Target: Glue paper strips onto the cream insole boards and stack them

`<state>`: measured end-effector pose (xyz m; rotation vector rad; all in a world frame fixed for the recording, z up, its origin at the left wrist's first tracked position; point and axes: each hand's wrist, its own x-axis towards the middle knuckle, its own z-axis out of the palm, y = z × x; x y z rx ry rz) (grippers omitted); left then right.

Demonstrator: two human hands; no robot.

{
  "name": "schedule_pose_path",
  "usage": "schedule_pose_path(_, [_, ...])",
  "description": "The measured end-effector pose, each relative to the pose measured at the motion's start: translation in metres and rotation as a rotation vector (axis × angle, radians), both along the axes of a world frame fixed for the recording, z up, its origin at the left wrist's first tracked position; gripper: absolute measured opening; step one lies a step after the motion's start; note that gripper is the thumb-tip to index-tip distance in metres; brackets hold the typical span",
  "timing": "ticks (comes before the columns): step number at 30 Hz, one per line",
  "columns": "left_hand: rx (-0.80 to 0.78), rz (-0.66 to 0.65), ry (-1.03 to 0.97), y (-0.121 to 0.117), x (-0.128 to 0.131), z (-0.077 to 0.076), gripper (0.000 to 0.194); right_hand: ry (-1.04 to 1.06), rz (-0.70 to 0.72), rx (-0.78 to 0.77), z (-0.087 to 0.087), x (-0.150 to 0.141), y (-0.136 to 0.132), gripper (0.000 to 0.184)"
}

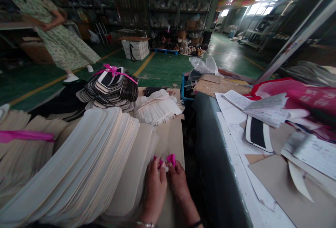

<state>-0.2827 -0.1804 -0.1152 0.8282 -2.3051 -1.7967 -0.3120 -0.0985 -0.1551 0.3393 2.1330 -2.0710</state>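
My left hand pinches one part of a bright pink strip above the tan board, and my right hand grips it from the other side. Something small and whitish shows between the fingertips, too blurred to name. Left of my hands, a long fanned stack of pale flat pieces leans over, with a few loose ones nearest my left hand. Beyond lies a bundle of white strips. Beside that stands a pile of black-and-tan pieces tied with a pink ribbon.
At right, a table carries notebooks, a black-and-white panel and cardboard. A dark gap separates it from my work surface. A blue crate stands ahead. A person in a patterned dress is at far left, near a white basket.
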Motion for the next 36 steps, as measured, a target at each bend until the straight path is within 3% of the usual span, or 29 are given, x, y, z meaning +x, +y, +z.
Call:
schedule_pose_path(4, [-0.257,-0.143,-0.104,-0.001,-0.035,-0.016,0.003,0.001,0.021,0.080,0.001,0.001,0.000,0.032])
schedule_pose_path(6, [-0.343,-0.204,-0.119,-0.002,-0.043,-0.023,0.010,-0.001,0.022,0.118,0.004,0.003,-0.001,0.031])
schedule_pose_path(11, [-0.473,-0.219,-0.016,-0.004,-0.034,-0.026,0.012,-0.004,0.010,0.175,0.006,0.004,0.002,0.036])
schedule_pose_path(18, [-0.525,-0.135,0.100,-0.003,-0.016,-0.026,0.011,-0.021,-0.029,0.266,-0.001,-0.001,0.006,0.046])
schedule_pose_path(25, [-0.611,-0.315,-0.021,-0.002,-0.030,-0.027,0.005,-0.003,0.009,0.394,0.007,0.007,-0.001,0.047])
schedule_pose_path(32, [-0.535,-0.347,-0.030,-0.001,-0.015,-0.023,0.015,-0.082,0.278,0.697,0.018,0.013,0.004,0.039])
schedule_pose_path(36, [-0.428,-0.330,0.019,-0.003,-0.012,-0.023,0.015,-0.096,0.298,0.745,0.020,0.013,0.004,0.035])
